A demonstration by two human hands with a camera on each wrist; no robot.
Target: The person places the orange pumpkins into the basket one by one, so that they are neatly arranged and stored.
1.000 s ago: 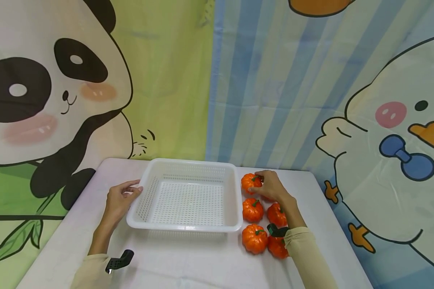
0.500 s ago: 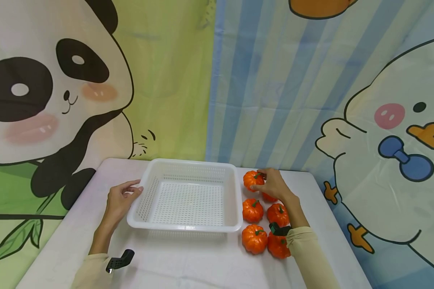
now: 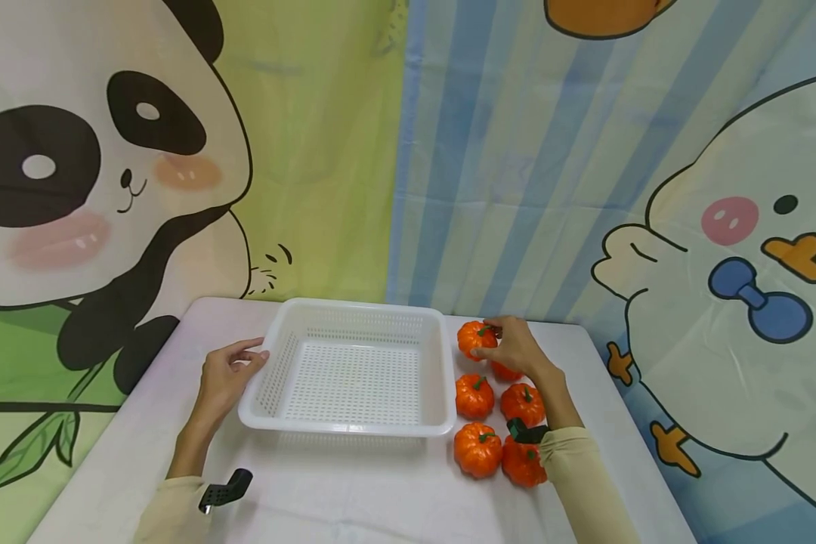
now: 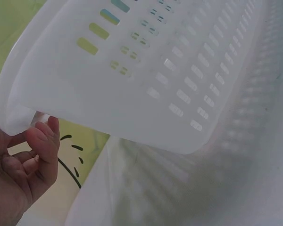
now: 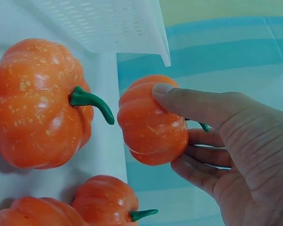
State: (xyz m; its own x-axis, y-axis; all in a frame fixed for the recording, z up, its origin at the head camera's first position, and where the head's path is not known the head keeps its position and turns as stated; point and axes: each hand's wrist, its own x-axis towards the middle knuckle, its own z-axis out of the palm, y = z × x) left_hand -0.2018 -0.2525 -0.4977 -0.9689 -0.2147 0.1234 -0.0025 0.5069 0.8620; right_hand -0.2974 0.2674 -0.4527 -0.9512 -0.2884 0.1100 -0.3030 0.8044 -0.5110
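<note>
A white perforated plastic basket (image 3: 348, 429) stands on the white-covered table, with nothing inside it. My left hand (image 3: 221, 381) grips its left rim; in the left wrist view, the fingers (image 4: 43, 141) curl at the rim of the basket (image 4: 75, 89). To the right of the basket, my right hand (image 3: 522, 349) holds a small orange toy pumpkin (image 3: 474, 340) with a green stem. Seen from the right wrist, the thumb (image 5: 179, 98) lies on one side of that pumpkin (image 5: 148, 125) and the other fingers are on its far side.
Several more orange pumpkins stand in two columns beside the basket, among them a near one (image 3: 478, 451), a middle one (image 3: 474, 397) and one by the right sleeve (image 3: 523, 462). Printed curtains with a panda (image 3: 170, 174) and a chick hang behind the table (image 3: 353, 499).
The right hand and its pumpkin have shifted slightly right and away from the basket, showing more of the pumpkin beneath the hand. The left hand and basket stay in place.
</note>
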